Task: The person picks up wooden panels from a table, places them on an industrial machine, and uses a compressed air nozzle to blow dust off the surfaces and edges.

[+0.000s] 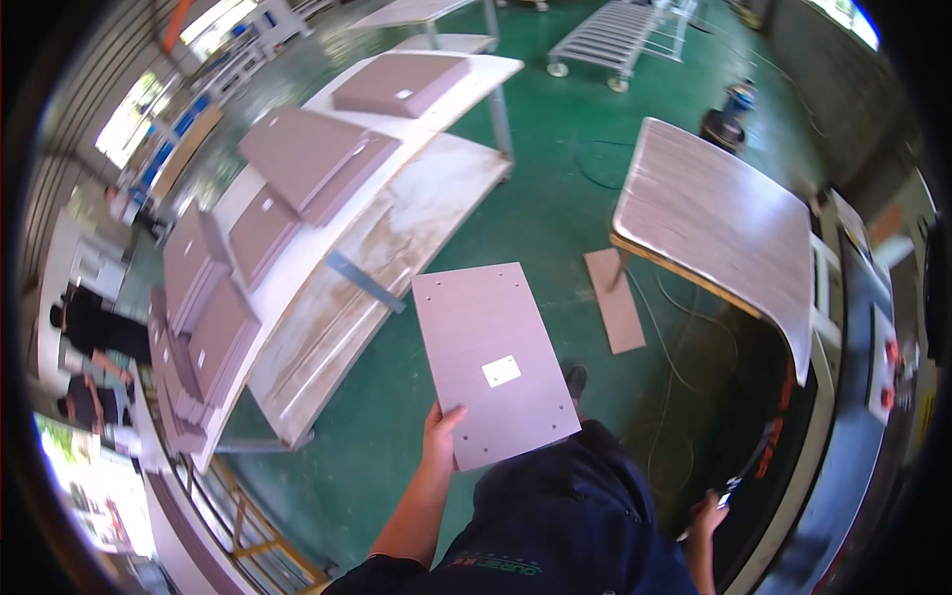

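Observation:
My left hand [443, 433] grips the lower left edge of a flat mauve-grey board [486, 327], thumb on its face. The board is tilted in front of my body. It has small drilled holes near its corners and a white label [501, 372] below its middle. Low on the right, my right hand [707, 516] is closed round a slim silver-and-black tool [731, 488] that looks like an air blow gun. The tool stands apart from the board, beside the machine, and its grip is mostly hidden by my fingers.
On the left, a long white table [436, 119] bears several stacks of similar boards [307, 149]. A wood-grain table [714, 208] adjoins a machine [843, 416] at right. A narrow board [615, 302] and loose hoses [659, 327] lie on the green floor. People [94, 327] stand far left.

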A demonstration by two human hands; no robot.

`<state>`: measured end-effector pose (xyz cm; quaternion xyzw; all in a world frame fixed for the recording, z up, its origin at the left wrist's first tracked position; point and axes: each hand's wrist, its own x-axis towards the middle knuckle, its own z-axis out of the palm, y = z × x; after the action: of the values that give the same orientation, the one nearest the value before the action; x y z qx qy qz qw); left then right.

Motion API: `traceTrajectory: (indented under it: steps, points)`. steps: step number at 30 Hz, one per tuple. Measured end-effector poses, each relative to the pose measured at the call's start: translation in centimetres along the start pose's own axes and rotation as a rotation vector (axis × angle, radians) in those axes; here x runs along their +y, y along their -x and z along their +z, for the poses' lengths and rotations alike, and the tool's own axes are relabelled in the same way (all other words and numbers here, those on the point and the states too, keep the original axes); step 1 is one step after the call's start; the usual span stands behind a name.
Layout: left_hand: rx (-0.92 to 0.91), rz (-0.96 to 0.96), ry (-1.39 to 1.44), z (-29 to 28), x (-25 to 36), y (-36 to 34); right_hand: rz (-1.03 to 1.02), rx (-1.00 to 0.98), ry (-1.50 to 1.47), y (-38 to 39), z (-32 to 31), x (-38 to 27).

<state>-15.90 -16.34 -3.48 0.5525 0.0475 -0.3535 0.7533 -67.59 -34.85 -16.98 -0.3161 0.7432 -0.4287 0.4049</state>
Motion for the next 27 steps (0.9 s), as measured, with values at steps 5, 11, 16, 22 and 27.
traceTrajectory:
  steps: [5,11,16,22,27]
  points:
    - [0.132,0.069,0.033,-0.3,3.4,-3.8,-0.092,-0.533,0.528,3.0,10.2,1.5]
    - [0.18,0.145,0.112,2.9,8.8,-10.7,-0.21,-0.8,0.765,-0.9,22.8,-2.9]
    - [0.156,0.194,0.24,5.3,14.5,-18.1,-0.294,-0.898,0.823,-3.9,30.9,-5.4]
    - [0.219,0.362,0.374,-1.0,23.1,-24.4,-0.228,-0.91,0.96,-3.0,39.6,-7.3]
    - [0.494,0.366,0.267,-14.7,32.4,-27.6,-0.467,-1.038,1.203,-4.6,44.2,-2.9]
